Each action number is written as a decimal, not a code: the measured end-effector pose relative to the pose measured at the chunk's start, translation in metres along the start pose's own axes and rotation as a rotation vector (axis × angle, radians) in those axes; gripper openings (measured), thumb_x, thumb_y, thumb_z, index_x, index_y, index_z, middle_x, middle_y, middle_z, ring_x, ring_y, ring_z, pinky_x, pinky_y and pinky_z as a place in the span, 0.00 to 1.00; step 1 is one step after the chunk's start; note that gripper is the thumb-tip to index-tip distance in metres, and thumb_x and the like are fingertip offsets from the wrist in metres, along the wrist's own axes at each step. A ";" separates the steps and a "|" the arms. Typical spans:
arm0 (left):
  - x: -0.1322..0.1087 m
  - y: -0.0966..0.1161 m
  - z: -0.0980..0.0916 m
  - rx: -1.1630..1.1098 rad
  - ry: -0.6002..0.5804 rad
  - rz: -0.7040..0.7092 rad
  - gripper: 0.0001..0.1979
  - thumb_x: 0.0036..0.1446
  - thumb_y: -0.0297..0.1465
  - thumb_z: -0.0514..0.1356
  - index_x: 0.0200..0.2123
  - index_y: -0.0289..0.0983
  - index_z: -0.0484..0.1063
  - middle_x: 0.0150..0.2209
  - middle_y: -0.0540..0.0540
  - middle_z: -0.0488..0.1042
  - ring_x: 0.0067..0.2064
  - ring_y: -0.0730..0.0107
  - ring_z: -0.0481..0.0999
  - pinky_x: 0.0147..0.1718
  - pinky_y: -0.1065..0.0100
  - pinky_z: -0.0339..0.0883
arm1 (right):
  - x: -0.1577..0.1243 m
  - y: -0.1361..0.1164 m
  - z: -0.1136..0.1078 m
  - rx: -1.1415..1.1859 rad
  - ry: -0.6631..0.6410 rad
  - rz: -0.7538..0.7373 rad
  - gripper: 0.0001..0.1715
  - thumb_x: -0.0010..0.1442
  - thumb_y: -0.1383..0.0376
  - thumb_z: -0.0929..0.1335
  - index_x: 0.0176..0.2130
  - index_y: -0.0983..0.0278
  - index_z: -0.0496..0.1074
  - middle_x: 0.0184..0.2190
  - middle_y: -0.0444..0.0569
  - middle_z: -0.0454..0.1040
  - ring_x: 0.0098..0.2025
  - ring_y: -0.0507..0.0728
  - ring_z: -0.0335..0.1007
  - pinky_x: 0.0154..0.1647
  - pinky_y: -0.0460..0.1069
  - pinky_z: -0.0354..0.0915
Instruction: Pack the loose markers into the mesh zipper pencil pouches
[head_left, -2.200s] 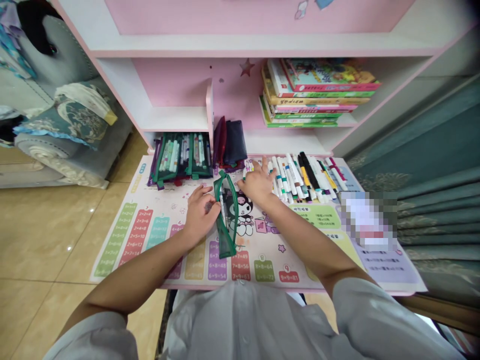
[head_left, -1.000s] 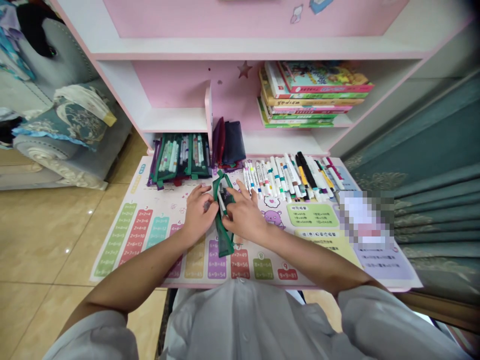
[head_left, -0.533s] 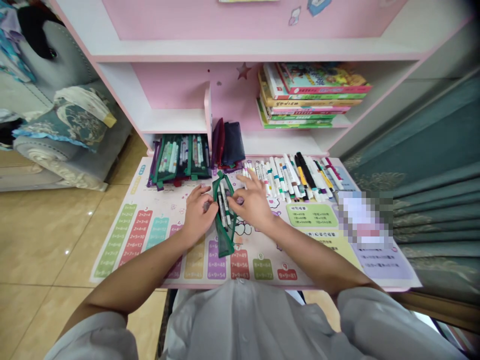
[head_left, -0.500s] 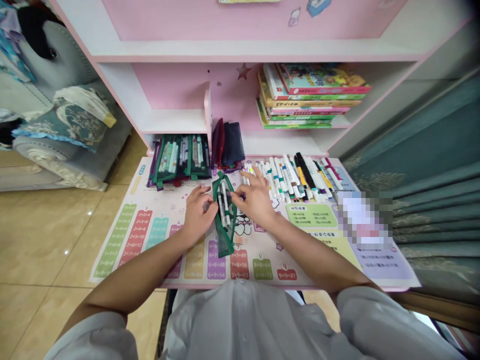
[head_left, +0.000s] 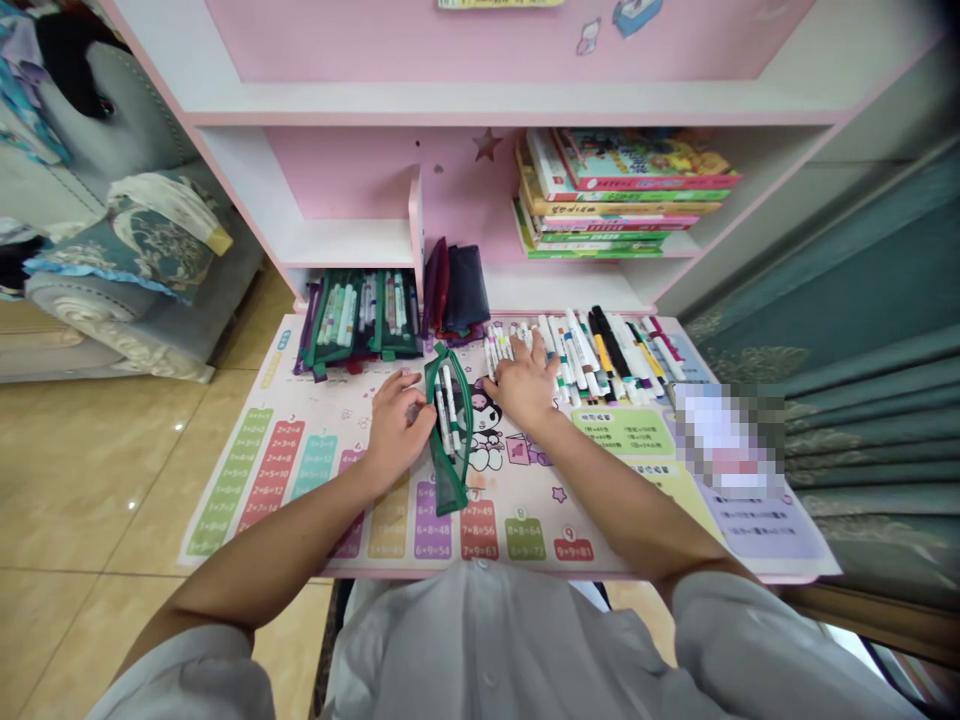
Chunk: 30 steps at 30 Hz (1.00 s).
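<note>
A green mesh pencil pouch [head_left: 450, 440] lies open on the printed desk mat [head_left: 300, 450], with a few white markers inside. My left hand [head_left: 397, 428] pinches the pouch's left edge and holds it open. My right hand [head_left: 526, 380] rests on the left end of a row of loose markers [head_left: 592, 352], fingers spread over them. I cannot see whether the fingers have closed on a marker.
Filled green pouches [head_left: 360, 315] and dark folded pouches [head_left: 457, 285] stand at the back of the desk. A stack of books [head_left: 615, 190] lies on the pink shelf. A cushion [head_left: 142, 235] and sofa are at left, a teal curtain [head_left: 862, 330] at right.
My right hand left the pouch mouth, where it had put a marker in, and moved right and back onto the row of loose markers. My left hand stayed on the pouch.
</note>
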<state>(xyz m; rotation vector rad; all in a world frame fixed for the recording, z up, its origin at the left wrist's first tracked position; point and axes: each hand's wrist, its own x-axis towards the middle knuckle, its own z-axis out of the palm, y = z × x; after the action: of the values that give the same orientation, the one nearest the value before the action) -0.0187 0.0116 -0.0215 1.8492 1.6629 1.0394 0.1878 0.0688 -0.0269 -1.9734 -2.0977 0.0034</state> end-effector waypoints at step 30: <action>0.000 0.003 -0.001 -0.002 -0.005 -0.007 0.06 0.53 0.33 0.56 0.26 0.40 0.68 0.53 0.43 0.74 0.65 0.51 0.64 0.62 0.46 0.59 | -0.016 -0.017 -0.048 0.246 -0.073 -0.073 0.11 0.49 0.67 0.70 0.17 0.65 0.71 0.63 0.58 0.67 0.70 0.74 0.48 0.63 0.78 0.45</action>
<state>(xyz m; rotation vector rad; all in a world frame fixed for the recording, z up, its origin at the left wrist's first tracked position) -0.0172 0.0107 -0.0189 1.8422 1.6639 1.0326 0.1813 0.0437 0.0192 -1.7772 -2.0983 0.3090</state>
